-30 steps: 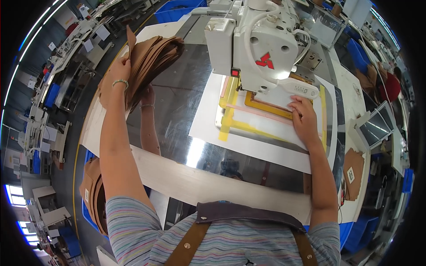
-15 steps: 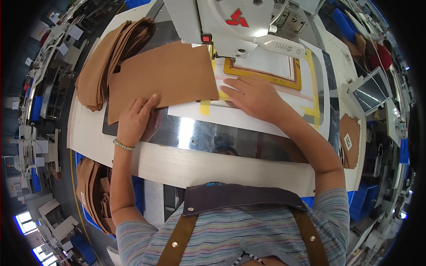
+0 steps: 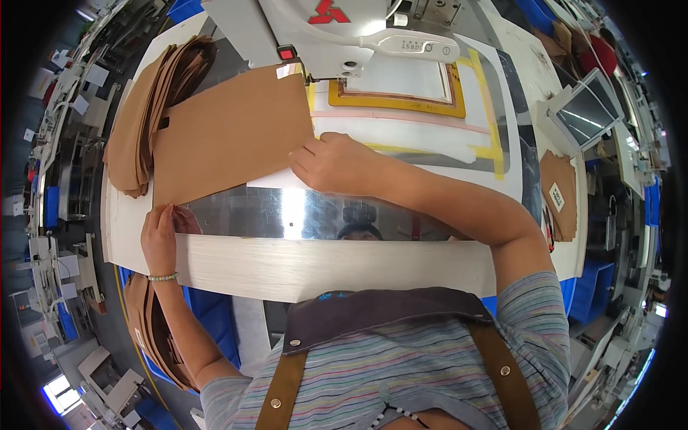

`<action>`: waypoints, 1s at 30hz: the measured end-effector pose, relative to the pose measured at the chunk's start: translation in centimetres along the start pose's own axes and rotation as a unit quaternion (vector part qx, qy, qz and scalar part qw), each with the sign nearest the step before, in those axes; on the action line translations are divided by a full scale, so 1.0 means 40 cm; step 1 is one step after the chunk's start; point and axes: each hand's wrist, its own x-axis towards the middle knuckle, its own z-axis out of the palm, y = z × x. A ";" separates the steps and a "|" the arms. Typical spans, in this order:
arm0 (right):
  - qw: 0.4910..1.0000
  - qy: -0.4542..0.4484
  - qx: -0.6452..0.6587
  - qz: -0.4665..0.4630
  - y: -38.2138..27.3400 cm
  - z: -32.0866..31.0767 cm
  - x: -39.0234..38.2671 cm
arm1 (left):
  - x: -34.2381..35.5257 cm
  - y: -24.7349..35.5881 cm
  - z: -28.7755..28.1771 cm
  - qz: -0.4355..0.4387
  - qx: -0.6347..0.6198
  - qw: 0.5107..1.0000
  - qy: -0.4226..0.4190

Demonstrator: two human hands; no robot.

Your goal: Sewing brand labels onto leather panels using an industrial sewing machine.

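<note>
A flat brown fabric panel lies at a slant over the left part of the machine bed. Its near left corner is pinched between the thumb and fingers of my left hand, close to the table's front edge. At the panel's right end, my right hand has its fingers closed on the near right corner. Beside that hand, a yellow-edged clamp frame rests on a white template sheet with yellow tape. Above them stands the white sewing machine head.
A folded stack of brown pieces lies left of the panel. Shiny metal plate borders the pale table edge. More brown pieces lie at the right, below a tilted screen. A blue bin sits below left.
My left hand has slid to the panel's near left corner. My right hand has moved left from the template onto the near right corner and closed. The view has also shifted.
</note>
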 end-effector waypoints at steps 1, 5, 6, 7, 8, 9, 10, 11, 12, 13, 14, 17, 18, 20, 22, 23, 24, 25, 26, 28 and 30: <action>1.000 -0.002 0.000 0.004 -0.002 0.000 0.003 | -0.002 -0.006 0.003 -0.011 0.012 1.000 -0.012; 0.999 0.031 -0.025 0.030 0.018 -0.003 0.004 | 0.009 -0.006 0.011 0.005 0.010 1.000 -0.016; 0.998 0.049 -0.042 0.027 0.027 -0.007 0.006 | 0.013 0.001 0.008 0.007 -0.023 1.000 -0.005; 0.998 0.048 -0.042 0.029 0.040 -0.014 0.006 | 0.017 0.009 0.007 0.008 -0.055 0.998 0.005; 0.995 0.086 -0.022 0.053 0.056 -0.023 0.007 | 0.021 0.018 0.011 0.010 -0.056 0.998 0.005; 0.989 0.124 -0.001 0.074 0.068 -0.034 0.011 | 0.024 0.025 0.014 0.006 -0.053 0.999 0.011; 0.989 0.125 -0.001 0.074 0.076 -0.039 0.011 | 0.028 0.030 0.017 0.002 -0.050 0.999 0.017; 0.989 0.121 -0.012 0.086 0.083 -0.043 0.009 | 0.034 0.035 0.021 0.002 -0.049 0.999 0.017; 0.988 0.118 -0.024 0.098 0.086 -0.046 0.008 | 0.039 0.036 0.024 0.006 -0.036 0.999 0.017; 0.988 0.119 -0.023 0.097 0.084 -0.042 0.001 | 0.043 0.036 0.027 0.009 -0.022 1.000 0.018; 0.990 0.101 -0.023 0.096 0.080 -0.032 -0.011 | 0.047 0.035 0.031 0.009 -0.021 1.000 0.018; 0.994 0.074 -0.034 0.078 0.073 -0.021 -0.030 | 0.060 0.031 0.044 0.018 0.010 0.999 0.025; 0.995 0.064 -0.045 0.064 0.073 -0.022 -0.039 | 0.067 0.030 0.046 0.027 0.007 0.999 0.024; 0.995 0.046 -0.053 0.066 0.087 -0.020 -0.055 | 0.087 0.031 0.057 0.038 0.000 0.999 0.026; 0.996 0.030 -0.059 0.066 0.106 -0.025 -0.072 | 0.122 0.038 0.056 0.092 -0.004 0.995 0.036; 0.995 0.040 -0.053 0.068 0.118 -0.034 -0.088 | 0.146 0.044 0.065 0.094 -0.006 0.995 0.037; 0.995 0.052 -0.047 0.068 0.127 -0.045 -0.102 | 0.171 0.049 0.072 0.127 -0.011 0.991 0.044; 0.995 0.052 -0.049 0.070 0.140 -0.059 -0.122 | 0.200 0.056 0.079 0.161 -0.016 0.985 0.052; 0.995 0.032 -0.060 0.074 0.154 -0.077 -0.150 | 0.229 0.069 0.088 0.163 -0.017 0.985 0.053; 0.994 0.011 -0.075 0.083 0.176 -0.121 -0.213 | 0.299 0.119 0.104 0.231 -0.036 0.968 0.089; 0.990 -0.023 -0.097 0.096 0.195 -0.170 -0.284 | 0.368 0.181 0.113 0.263 -0.052 0.958 0.097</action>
